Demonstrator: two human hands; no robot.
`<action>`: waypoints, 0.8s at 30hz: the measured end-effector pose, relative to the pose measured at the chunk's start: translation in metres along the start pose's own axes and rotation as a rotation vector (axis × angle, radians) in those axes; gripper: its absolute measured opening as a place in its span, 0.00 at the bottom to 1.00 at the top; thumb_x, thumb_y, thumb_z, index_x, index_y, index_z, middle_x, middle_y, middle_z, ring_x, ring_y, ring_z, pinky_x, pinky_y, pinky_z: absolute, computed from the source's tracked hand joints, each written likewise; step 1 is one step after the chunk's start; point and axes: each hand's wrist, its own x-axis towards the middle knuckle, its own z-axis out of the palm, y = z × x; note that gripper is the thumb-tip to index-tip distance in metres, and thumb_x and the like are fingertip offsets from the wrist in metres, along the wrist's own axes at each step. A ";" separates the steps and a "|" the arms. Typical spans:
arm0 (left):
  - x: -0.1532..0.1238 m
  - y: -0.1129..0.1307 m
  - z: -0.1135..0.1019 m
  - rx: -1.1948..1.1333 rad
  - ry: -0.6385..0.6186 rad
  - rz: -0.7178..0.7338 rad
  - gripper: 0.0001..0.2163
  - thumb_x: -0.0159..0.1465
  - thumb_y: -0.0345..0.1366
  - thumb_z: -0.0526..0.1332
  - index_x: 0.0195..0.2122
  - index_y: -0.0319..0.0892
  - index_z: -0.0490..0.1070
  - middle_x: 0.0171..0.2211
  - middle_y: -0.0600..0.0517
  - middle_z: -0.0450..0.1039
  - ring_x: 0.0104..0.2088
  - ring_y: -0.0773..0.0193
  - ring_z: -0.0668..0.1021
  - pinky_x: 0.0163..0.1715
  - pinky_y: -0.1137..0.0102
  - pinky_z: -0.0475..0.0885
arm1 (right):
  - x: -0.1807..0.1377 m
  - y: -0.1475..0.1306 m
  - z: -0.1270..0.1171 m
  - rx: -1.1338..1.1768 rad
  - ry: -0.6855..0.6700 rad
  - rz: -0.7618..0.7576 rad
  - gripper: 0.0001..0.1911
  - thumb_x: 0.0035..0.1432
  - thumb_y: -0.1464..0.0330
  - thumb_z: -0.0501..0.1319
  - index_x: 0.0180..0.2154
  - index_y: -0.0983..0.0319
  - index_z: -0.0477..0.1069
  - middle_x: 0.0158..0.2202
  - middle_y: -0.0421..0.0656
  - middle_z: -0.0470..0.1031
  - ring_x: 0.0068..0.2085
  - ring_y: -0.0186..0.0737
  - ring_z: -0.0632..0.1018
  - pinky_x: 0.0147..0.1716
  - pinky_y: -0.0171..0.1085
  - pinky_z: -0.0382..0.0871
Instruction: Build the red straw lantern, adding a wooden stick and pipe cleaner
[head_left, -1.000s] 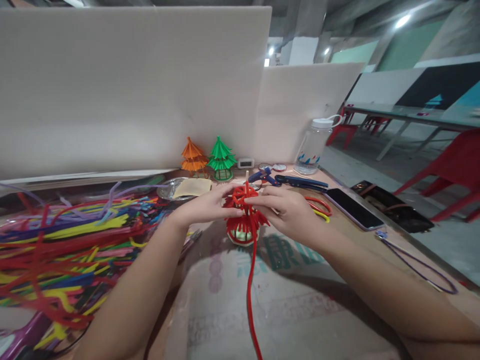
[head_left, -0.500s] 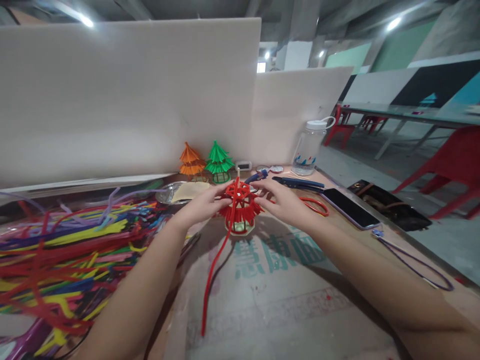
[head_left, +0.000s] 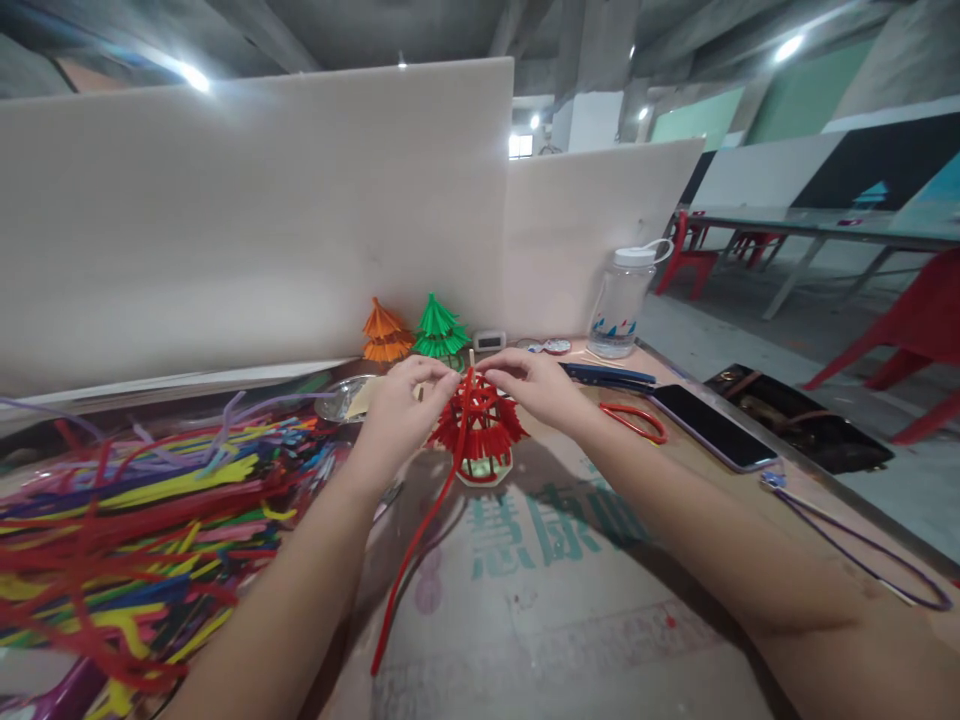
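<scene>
A small red pavilion model (head_left: 484, 440) made of pipe cleaners stands on the table, with a fringed red roof, an octagonal pale base and a pale stick (head_left: 472, 358) rising from its top. One long red pipe cleaner (head_left: 424, 525) runs from the top down over the front and onto the table toward me. My left hand (head_left: 409, 405) pinches this pipe cleaner at the top, left of the stick. From the other side my right hand (head_left: 536, 388) is also closed there with thumb and forefinger; its fingertips partly cover the pipe cleaner.
Many coloured pipe cleaners (head_left: 150, 520) lie heaped at left. Orange (head_left: 385, 330) and green (head_left: 438, 325) pavilion models stand behind. To the right are a water bottle (head_left: 619, 305), dark blue pliers (head_left: 611, 376), a phone (head_left: 714, 428) and a cord loop (head_left: 862, 540). White boards (head_left: 262, 220) stand at the back.
Both hands have risen from the model's sides to its top and come closer together around the stick. The loose end of the red pipe cleaner has swung left.
</scene>
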 end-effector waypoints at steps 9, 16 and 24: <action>-0.002 0.004 0.004 0.147 -0.004 0.016 0.09 0.65 0.44 0.64 0.37 0.44 0.77 0.39 0.49 0.80 0.44 0.55 0.79 0.47 0.63 0.70 | -0.001 0.008 0.012 0.056 0.055 -0.008 0.09 0.62 0.69 0.63 0.40 0.61 0.82 0.41 0.45 0.81 0.43 0.40 0.79 0.46 0.40 0.71; -0.004 0.008 0.009 0.309 0.029 0.115 0.06 0.65 0.40 0.65 0.36 0.43 0.76 0.38 0.48 0.79 0.44 0.53 0.78 0.48 0.60 0.69 | -0.001 0.014 0.022 0.088 0.078 -0.046 0.08 0.62 0.66 0.64 0.40 0.60 0.82 0.40 0.44 0.77 0.42 0.40 0.77 0.44 0.41 0.69; -0.006 0.007 0.011 0.315 0.039 0.165 0.05 0.67 0.37 0.63 0.36 0.43 0.75 0.39 0.49 0.78 0.44 0.54 0.77 0.47 0.61 0.69 | -0.003 0.014 0.022 0.110 0.068 -0.039 0.06 0.62 0.66 0.65 0.38 0.60 0.81 0.39 0.43 0.75 0.43 0.40 0.76 0.45 0.40 0.68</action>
